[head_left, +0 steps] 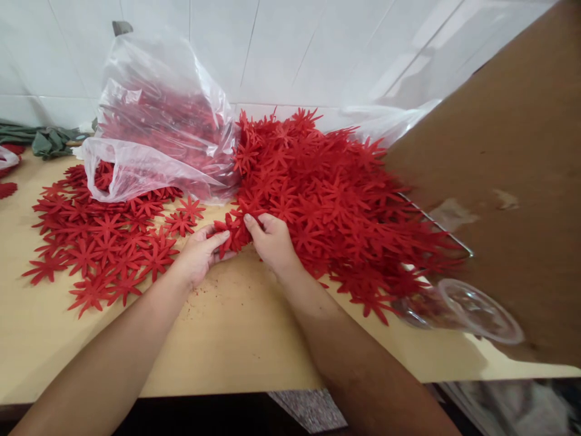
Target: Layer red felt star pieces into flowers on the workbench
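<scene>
A small bunch of red flower cutouts (232, 233) is pinched between the left hand (200, 253) and the right hand (272, 242), near the middle of the table (236, 339). The big red pile (336, 206) is found just right of both hands, nearer the right one.

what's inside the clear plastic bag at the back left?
The clear plastic bag holds more red flower cutouts, visible through the film and at its open mouth. How many there are, and whether anything else lies beneath them, is hidden by folds and glare.
</scene>
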Demonstrator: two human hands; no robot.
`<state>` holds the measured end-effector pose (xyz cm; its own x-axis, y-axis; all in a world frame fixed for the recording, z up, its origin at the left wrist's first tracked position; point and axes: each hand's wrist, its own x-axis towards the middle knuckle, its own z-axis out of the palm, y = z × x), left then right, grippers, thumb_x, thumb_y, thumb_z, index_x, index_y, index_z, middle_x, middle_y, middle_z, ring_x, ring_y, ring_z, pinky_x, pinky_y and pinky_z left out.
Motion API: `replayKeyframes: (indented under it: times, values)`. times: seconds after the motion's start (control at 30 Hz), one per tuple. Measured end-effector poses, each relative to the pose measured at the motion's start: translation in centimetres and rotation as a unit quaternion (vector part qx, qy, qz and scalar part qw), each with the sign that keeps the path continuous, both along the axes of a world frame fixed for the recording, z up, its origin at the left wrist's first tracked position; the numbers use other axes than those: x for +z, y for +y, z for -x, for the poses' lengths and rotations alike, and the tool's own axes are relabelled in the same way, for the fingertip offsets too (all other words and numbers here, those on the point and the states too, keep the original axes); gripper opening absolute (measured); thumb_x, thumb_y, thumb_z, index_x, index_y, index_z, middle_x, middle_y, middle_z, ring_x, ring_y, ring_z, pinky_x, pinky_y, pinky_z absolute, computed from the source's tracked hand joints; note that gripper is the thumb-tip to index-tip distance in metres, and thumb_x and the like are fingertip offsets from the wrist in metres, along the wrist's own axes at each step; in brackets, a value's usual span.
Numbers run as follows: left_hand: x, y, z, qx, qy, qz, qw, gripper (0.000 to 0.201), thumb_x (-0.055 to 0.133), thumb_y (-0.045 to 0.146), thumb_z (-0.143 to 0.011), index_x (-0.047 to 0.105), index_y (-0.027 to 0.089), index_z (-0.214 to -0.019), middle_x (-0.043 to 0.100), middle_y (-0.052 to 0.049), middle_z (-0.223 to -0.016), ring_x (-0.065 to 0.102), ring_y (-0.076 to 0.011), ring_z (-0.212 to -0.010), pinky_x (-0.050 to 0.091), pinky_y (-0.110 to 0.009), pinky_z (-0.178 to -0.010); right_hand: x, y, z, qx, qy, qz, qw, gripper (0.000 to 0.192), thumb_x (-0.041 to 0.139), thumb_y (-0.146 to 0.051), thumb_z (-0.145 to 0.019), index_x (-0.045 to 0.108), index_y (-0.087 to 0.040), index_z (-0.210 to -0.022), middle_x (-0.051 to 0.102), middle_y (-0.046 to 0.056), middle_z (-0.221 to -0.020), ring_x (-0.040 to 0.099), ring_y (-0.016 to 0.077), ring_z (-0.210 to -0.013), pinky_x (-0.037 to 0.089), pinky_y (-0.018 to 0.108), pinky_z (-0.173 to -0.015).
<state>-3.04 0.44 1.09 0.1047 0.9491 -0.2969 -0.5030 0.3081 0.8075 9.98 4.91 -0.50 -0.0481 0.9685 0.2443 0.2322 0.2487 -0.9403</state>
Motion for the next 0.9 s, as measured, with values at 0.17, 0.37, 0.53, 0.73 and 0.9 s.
replayKeyframes:
  times: [0.17, 0.37, 0.53, 0.73, 0.9]
  values:
    - [-0.1, 0.1, -0.1, 0.011, 0.005, 0.005, 1.0, 0.014, 0.057, 0.012, -0.071, 0.053, 0.016, -0.084, 0.062, -0.002, -0.079, 0.058, -0.0084, -0.064, 0.051, -0.029, -0.068, -0.1, -0.1, 0.1, 0.024, 0.009, 0.008, 1.0, 0.03, 0.051, -0.042, -0.074, 0.053, -0.017, -0.058, 0.052, -0.001, -0.055, 0.049, 0.0115, -0.056, 0.042, 0.028, -0.06]
    - [-0.4, 0.2, -0.2, 0.035, 0.034, -0.002, 0.999, 0.014, 0.061, 0.013, -0.067, 0.052, 0.016, -0.078, 0.06, 0.0, -0.075, 0.058, -0.0102, -0.064, 0.05, -0.027, -0.06, -0.4, -0.2, 0.8, 0.04, 0.071, -0.026, 0.996, 0.024, 0.056, -0.036, -0.071, 0.059, -0.018, -0.086, 0.063, 0.004, -0.083, 0.058, 0.0152, -0.082, 0.045, 0.033, -0.081]
    - [-0.1, 0.1, -0.4, 0.04, 0.054, 0.016, 0.998, 0.011, 0.058, 0.011, -0.068, 0.05, 0.016, -0.073, 0.06, 0.0, -0.07, 0.057, -0.0103, -0.061, 0.05, -0.029, -0.061, 0.2, 0.0, 0.3, -0.031, 0.128, -0.003, 0.991, 0.02, 0.06, -0.037, -0.067, 0.054, -0.018, -0.074, 0.06, 0.0, -0.069, 0.055, 0.0121, -0.065, 0.047, 0.03, -0.069]
    - [-0.4, 0.1, -0.4, 0.056, 0.042, 0.015, 0.997, 0.016, 0.057, 0.011, -0.068, 0.053, 0.017, -0.082, 0.061, 0.0, -0.075, 0.059, -0.0116, -0.064, 0.05, -0.033, -0.066, 1.1, -0.6, 0.0, -0.024, 0.08, 0.014, 0.996, 0.033, 0.053, -0.047, -0.073, 0.05, -0.018, -0.057, 0.048, -0.003, -0.05, 0.043, 0.0087, -0.048, 0.041, 0.024, -0.051]
    - [-0.3, 0.0, -0.4, 0.058, 0.034, 0.01, 0.998, 0.015, 0.055, 0.007, -0.068, 0.055, 0.016, -0.081, 0.062, 0.0, -0.076, 0.059, -0.0092, -0.064, 0.049, -0.026, -0.064, 1.0, -0.6, 0.4, -0.014, 0.103, 0.005, 0.995, 0.028, 0.051, -0.043, -0.074, 0.051, -0.018, -0.061, 0.052, -0.002, -0.057, 0.049, 0.0093, -0.056, 0.043, 0.024, -0.06]
